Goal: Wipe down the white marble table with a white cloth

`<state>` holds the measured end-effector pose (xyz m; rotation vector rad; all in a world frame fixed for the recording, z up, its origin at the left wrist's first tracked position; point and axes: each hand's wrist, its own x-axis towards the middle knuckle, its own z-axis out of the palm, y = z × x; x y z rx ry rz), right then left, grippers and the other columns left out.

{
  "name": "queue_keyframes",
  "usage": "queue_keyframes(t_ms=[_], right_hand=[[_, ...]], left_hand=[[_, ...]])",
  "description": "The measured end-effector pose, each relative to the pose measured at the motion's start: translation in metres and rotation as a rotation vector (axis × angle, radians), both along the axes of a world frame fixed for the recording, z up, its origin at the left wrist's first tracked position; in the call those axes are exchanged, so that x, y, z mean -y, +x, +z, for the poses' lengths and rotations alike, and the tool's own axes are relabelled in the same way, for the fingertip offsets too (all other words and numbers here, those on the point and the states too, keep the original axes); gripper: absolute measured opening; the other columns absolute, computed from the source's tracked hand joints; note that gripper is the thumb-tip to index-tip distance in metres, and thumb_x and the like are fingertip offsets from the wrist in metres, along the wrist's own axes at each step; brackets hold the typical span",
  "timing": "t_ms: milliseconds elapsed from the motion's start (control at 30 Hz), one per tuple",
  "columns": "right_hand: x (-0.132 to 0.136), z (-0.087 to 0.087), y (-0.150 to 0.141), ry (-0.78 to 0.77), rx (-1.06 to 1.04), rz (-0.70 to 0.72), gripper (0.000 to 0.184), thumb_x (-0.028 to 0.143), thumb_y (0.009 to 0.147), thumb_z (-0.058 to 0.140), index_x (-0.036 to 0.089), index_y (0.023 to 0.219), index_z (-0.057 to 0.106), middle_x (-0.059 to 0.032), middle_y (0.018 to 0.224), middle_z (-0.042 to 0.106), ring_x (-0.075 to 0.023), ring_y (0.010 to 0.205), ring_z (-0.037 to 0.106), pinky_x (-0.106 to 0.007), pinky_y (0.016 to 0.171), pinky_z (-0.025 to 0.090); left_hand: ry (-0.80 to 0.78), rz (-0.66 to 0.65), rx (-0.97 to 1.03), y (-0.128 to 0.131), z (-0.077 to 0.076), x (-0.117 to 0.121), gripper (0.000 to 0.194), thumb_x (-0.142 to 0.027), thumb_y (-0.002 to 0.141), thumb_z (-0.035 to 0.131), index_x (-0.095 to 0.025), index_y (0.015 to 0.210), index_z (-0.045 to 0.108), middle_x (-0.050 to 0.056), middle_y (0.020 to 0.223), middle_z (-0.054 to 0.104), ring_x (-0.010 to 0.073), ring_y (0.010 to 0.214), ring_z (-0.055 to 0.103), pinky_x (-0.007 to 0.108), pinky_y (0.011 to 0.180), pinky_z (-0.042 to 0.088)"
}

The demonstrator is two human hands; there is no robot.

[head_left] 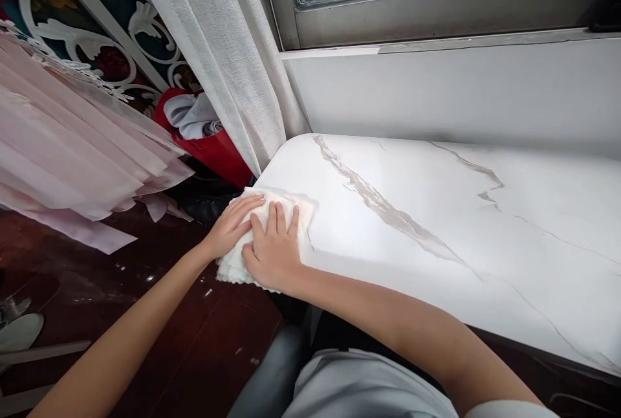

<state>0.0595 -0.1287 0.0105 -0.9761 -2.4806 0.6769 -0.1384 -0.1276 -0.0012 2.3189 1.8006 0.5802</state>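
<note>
A white cloth lies on the left end of a white marble-patterned tabletop, and its scalloped edge hangs over the front. On the cloth's left part rests my left hand, fingers stretched out and pointing right. Beside it, my right hand presses flat on the cloth, fingers spread and pointing away from me. Neither hand is wrapped round anything. The cloth's underside is hidden.
A pale curtain falls by the table's far left corner, near a red bag with grey fabric inside. Pink drapery hangs at left over the dark floor. A window frame runs above the white wall behind.
</note>
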Motion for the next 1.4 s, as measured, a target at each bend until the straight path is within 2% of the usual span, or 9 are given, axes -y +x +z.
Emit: queue_keyframes(t_ms=[133,233,500,733,900,1033,1167,1267,1400], right_hand=[[-0.023,-0.002,-0.012,0.022,-0.021,-0.053,0.057,0.035,0.100,0.033,0.006,0.149,0.037,-0.0267,0.158,0.023,-0.0364,0.150,0.011,-0.064,0.117,0.000],[-0.045,-0.006,-0.016,0.058,-0.032,-0.112,0.055,0.034,0.100,0.033,0.006,0.147,0.040,-0.0264,0.157,0.027,-0.0361,0.149,0.016,-0.063,0.117,0.000],[-0.122,-0.014,-0.025,0.129,-0.042,-0.306,0.050,0.031,0.099,0.032,0.012,0.142,0.048,-0.0204,0.154,0.037,-0.0314,0.147,0.024,-0.061,0.118,0.000],[-0.186,-0.017,-0.021,0.128,-0.028,-0.361,0.048,0.027,0.099,0.030,0.014,0.141,0.050,-0.0161,0.154,0.039,-0.0280,0.146,0.026,-0.059,0.119,0.002],[-0.222,-0.017,-0.020,0.137,-0.025,-0.389,0.047,0.026,0.099,0.031,0.014,0.139,0.051,-0.0149,0.153,0.040,-0.0270,0.145,0.028,-0.058,0.119,0.002],[-0.244,-0.017,-0.020,0.139,-0.005,-0.398,0.047,0.026,0.099,0.030,0.013,0.139,0.051,-0.0142,0.153,0.040,-0.0262,0.145,0.028,-0.057,0.120,0.004],[-0.254,-0.018,-0.022,0.141,0.035,-0.423,0.048,0.026,0.100,0.028,0.012,0.140,0.049,-0.0151,0.155,0.037,-0.0258,0.146,0.026,-0.055,0.120,0.004],[-0.254,-0.018,-0.022,0.138,0.045,-0.419,0.048,0.027,0.100,0.029,0.012,0.142,0.048,-0.0153,0.156,0.036,-0.0270,0.147,0.024,-0.056,0.120,0.003],[-0.249,-0.019,-0.019,0.142,0.055,-0.380,0.050,0.028,0.100,0.030,0.011,0.144,0.047,-0.0163,0.157,0.033,-0.0283,0.148,0.023,-0.056,0.120,0.002]], left_hand=[[-0.044,0.019,-0.004,-0.006,0.005,-0.030,0.049,-0.046,0.097,0.034,-0.022,0.135,0.051,0.008,0.146,0.052,0.0242,0.138,0.043,0.046,0.119,0.029],[-0.085,0.037,-0.043,-0.002,0.008,-0.056,0.052,-0.047,0.096,0.032,-0.021,0.137,0.050,0.007,0.148,0.050,0.0247,0.139,0.041,0.047,0.120,0.027],[-0.107,0.056,-0.011,0.018,0.013,-0.136,0.053,-0.042,0.094,0.032,-0.020,0.138,0.049,0.005,0.149,0.049,0.0226,0.140,0.040,0.042,0.121,0.026],[-0.059,0.017,-0.028,0.026,0.005,-0.209,0.048,-0.037,0.095,0.032,-0.019,0.136,0.050,0.005,0.146,0.052,0.0214,0.136,0.044,0.040,0.118,0.029],[-0.012,-0.023,-0.032,0.023,-0.001,-0.249,0.048,-0.037,0.097,0.031,-0.017,0.135,0.051,0.005,0.144,0.054,0.0205,0.135,0.045,0.036,0.118,0.028],[0.002,-0.026,-0.021,0.023,-0.002,-0.272,0.048,-0.038,0.097,0.031,-0.017,0.135,0.052,0.005,0.143,0.055,0.0203,0.134,0.045,0.035,0.116,0.030],[-0.012,-0.016,-0.050,0.023,-0.002,-0.286,0.048,-0.037,0.097,0.032,-0.018,0.136,0.051,0.005,0.145,0.054,0.0208,0.135,0.044,0.037,0.117,0.029],[-0.013,-0.021,-0.080,0.023,-0.002,-0.288,0.048,-0.037,0.097,0.031,-0.019,0.138,0.050,0.005,0.146,0.052,0.0207,0.136,0.043,0.038,0.119,0.027],[-0.034,-0.026,-0.111,0.023,0.000,-0.278,0.050,-0.037,0.098,0.029,-0.018,0.142,0.044,0.006,0.150,0.048,0.0202,0.140,0.039,0.041,0.121,0.021]])
